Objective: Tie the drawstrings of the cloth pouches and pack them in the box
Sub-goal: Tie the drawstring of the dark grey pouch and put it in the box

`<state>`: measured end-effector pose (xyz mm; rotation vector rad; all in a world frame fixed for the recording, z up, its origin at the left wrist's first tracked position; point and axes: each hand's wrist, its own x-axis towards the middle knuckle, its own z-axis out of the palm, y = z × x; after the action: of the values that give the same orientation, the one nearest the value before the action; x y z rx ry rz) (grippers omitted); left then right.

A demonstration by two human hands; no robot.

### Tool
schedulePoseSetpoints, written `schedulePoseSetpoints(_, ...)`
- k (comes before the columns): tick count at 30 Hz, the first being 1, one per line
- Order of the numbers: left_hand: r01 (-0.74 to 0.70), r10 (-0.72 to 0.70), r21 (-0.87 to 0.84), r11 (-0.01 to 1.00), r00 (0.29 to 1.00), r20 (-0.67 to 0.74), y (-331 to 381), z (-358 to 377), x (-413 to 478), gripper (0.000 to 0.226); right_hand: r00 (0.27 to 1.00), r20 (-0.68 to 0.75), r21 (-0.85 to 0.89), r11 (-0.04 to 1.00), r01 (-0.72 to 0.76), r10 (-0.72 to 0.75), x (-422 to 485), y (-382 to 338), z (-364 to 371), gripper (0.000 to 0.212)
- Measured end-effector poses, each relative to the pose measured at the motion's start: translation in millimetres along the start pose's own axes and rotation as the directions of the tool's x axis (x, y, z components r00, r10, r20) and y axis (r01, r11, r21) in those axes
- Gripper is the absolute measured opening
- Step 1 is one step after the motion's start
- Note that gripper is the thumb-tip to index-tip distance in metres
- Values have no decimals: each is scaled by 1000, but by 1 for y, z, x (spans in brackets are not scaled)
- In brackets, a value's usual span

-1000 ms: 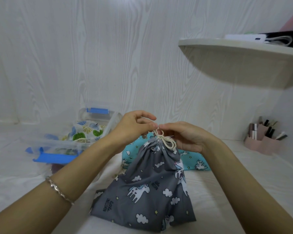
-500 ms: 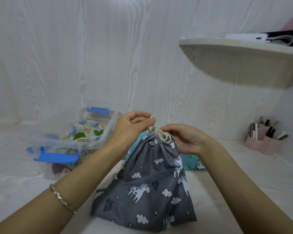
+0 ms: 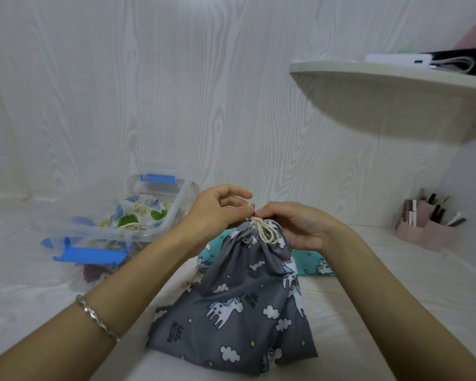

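A grey unicorn-print cloth pouch (image 3: 239, 306) stands gathered at its top in front of me. Its cream drawstring (image 3: 267, 233) hangs in loops over the cinched neck. My left hand (image 3: 217, 213) pinches the cord just above the neck. My right hand (image 3: 297, 226) pinches the cord at the knot from the right, its palm behind the pouch top. A teal unicorn pouch (image 3: 311, 264) lies flat behind the grey one. The clear plastic box (image 3: 160, 229) with blue latches sits at the left and holds a white leaf-print pouch (image 3: 140, 213).
A clear lid with a blue latch (image 3: 91, 254) leans at the front of the box. A pink organiser (image 3: 426, 232) with small cosmetics stands at the right. A white shelf (image 3: 396, 86) juts out above on the right, close to the wall.
The pouch neck has been lifted a little and the hands have closed in on the knot. The cord loops now hang down the front of the neck.
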<state>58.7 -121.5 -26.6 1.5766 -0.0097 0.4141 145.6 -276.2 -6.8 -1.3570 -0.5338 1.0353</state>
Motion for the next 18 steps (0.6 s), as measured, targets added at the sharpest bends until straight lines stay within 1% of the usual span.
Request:
schedulePoseSetpoints(1, 0, -1, 21, 1000, 1000, 27, -1, -1, 0, 22, 1000, -17, -24, 1000, 18, -19, 0, 0, 0, 34)
schedulePoseSetpoints(4, 31, -33, 21, 999, 997, 71, 0, -3, 0, 26, 990, -95, -154, 984, 89, -104, -1, 0, 4, 9)
schedulePoseSetpoints(5, 51, -52, 7, 999, 996, 76, 1, -4, 1, 27, 982, -130, -209, 972, 106, -135, -2, 1, 6, 4)
schedulePoseSetpoints(8, 148, -142, -52, 988, 985, 100, 3, -6, 4, 29, 942, -241, -378, 917, 130, -233, 0, 2, 8, 14)
schedulePoseSetpoints(10, 209, -199, -76, 975, 973, 119, 5, -6, 5, 31, 903, -293, -477, 867, 146, -314, 1, 4, 11, 13)
schedulePoseSetpoints(12, 238, -227, -91, 967, 967, 115, 7, -6, 5, 36, 856, -329, -551, 817, 169, -399, 1, 5, 14, 11)
schedulePoseSetpoints(14, 261, -251, -97, 960, 963, 101, 9, -6, 6, 41, 814, -332, -602, 772, 205, -476, 0, 7, 16, 8)
schedulePoseSetpoints(15, 285, -275, -100, 953, 956, 104, 10, -7, 6, 42, 802, -322, -630, 747, 214, -502, 0, 7, 17, 12)
schedulePoseSetpoints(16, 317, -305, -107, 942, 946, 113, 12, -7, 7, 42, 799, -307, -656, 723, 216, -517, -1, 8, 19, 17)
schedulePoseSetpoints(18, 382, -365, -120, 916, 920, 144, 15, -10, 9, 40, 801, -278, -699, 684, 211, -531, -2, 8, 21, 19)
